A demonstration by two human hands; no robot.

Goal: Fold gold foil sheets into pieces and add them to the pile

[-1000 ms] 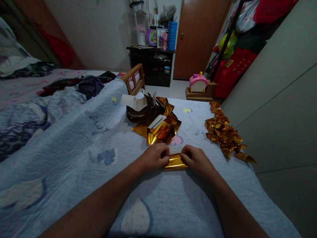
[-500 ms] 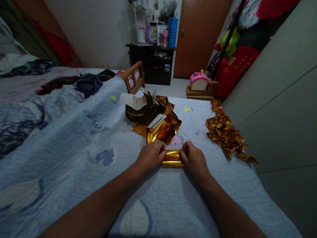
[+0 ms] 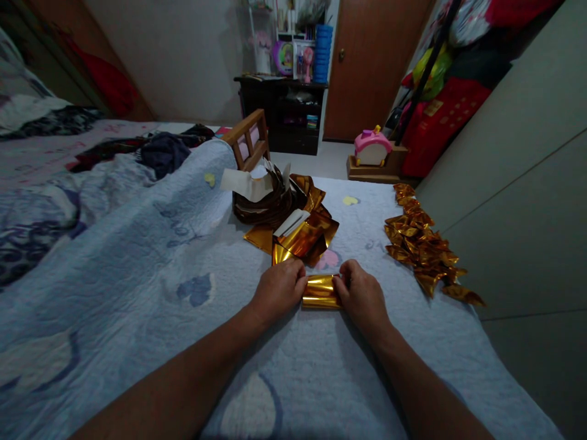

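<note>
Between my hands a sheet of gold foil paper [image 3: 321, 292] lies rolled or folded into a short flat band on the bed. My left hand [image 3: 280, 286] pinches its left end, fingers curled. At the right end, my right hand [image 3: 362, 292] grips it between thumb and fingers. Just beyond sits a loose pile of gold foil sheets [image 3: 305, 235], some showing white backs. Behind that stands a curved stack of paper sheets [image 3: 261, 205] with dark brown edges. Along the right side of the bed lies a heap of folded gold foil pieces [image 3: 422, 241].
A pale blue quilt [image 3: 192, 342] covers the bed, bunched up on the left beside dark clothes [image 3: 165, 153]. A wooden rail [image 3: 250, 140] rises at the far edge. Beyond are a dark cabinet [image 3: 282, 116] and a pink toy [image 3: 372, 146]. A pale wardrobe [image 3: 527, 214] borders the right side.
The camera view has shifted slightly. Both hands keep their hold on the gold foil paper, which looks almost the same.
</note>
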